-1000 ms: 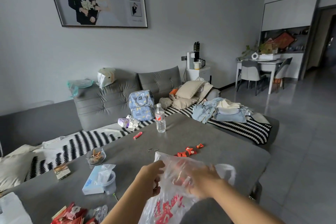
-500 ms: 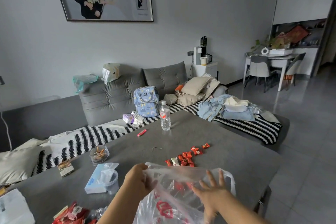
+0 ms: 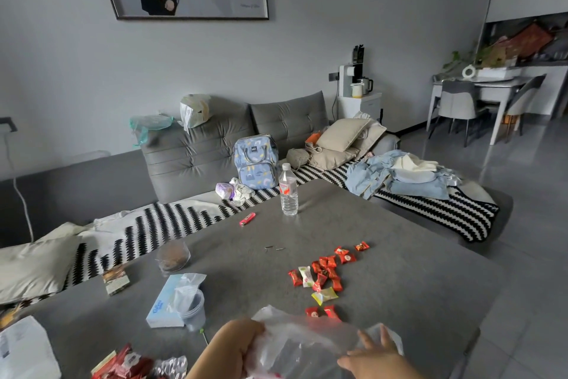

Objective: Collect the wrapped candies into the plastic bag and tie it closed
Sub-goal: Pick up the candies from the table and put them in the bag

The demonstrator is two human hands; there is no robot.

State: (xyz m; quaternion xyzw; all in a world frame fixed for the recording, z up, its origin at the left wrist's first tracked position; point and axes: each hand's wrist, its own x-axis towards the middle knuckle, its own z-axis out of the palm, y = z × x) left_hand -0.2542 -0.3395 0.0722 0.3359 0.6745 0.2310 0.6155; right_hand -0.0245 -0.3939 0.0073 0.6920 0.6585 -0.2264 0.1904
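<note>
Clear plastic bag [image 3: 304,345] bunched in left fingers [image 3: 246,348], right fingers [image 3: 365,341] spread flat; candies [image 3: 322,274] just beyond.

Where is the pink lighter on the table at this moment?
In the head view the pink lighter lies on the far part of the grey table, just left of the water bottle and beyond the scattered candies.

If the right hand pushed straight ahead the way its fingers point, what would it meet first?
Probably the plastic bag under the right hand; beyond that, likely the two nearest red candies, though depth is unclear.
</note>
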